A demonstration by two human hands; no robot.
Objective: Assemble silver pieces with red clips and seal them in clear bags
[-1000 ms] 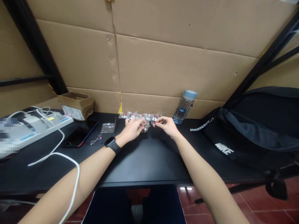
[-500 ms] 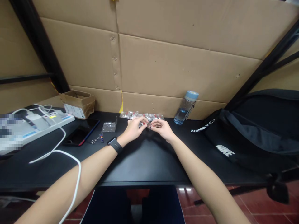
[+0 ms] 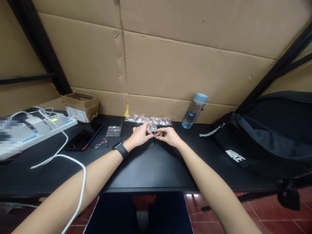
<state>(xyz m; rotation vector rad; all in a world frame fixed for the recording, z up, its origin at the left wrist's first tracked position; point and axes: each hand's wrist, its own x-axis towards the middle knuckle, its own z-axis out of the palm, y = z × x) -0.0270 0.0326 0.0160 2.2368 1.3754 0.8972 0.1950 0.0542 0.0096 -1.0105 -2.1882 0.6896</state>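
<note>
My left hand (image 3: 139, 135) and my right hand (image 3: 170, 136) meet fingertip to fingertip over the black table. Between them is a small shiny reddish-metallic piece (image 3: 155, 134), too small to name. The thumb and index finger of my right hand pinch it. On the left, my thumb touches it at the tip while the index finger is bent up away from the thumb. Just behind the hands lies a row of clear packets (image 3: 159, 121) with red and silver contents. A keychain (image 3: 105, 142) with a metal clasp and an empty-looking clear bag (image 3: 113, 131) lie left of my left hand.
A dark tablet-like device (image 3: 85, 136), a white power strip (image 3: 48, 129) and an open cardboard box (image 3: 80, 104) are at left. A white cable (image 3: 84, 177) crosses my left forearm. A blue-lidded bottle (image 3: 193, 112) leans at the back; a black bag (image 3: 253, 139) is at right.
The small shiny piece has turned between my fingertips and shows less of its face. My left index finger has lifted off it. The view has shifted slightly.
</note>
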